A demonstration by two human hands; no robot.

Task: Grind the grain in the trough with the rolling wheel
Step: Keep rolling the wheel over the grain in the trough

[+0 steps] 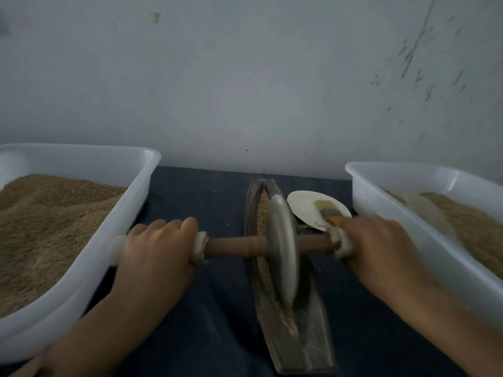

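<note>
Grain (pixel 263 213) lining a metal trough (pixel 313 336) at six o'clock, rolling wheel (pixel 281 248) standing in it; left hand (pixel 156 246) and right hand (pixel 381 243) curled round the wooden axle (pixel 231 246); white tubs at nine o'clock (pixel 130 213) and three o'clock (pixel 381 200) holding brown meal; brush on a white plate (pixel 304 205); no legible writing.

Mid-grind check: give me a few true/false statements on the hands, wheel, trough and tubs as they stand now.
1. Both hands grip the axle, the left hand and the right hand on opposite sides of the wheel. True.
2. The wheel lies flat on the cloth. False: it stands on edge in the trough.
3. Grain lies in the trough. True.
4. The left tub is empty. False: it holds grain.
5. A brush rests on the plate. True.
</note>
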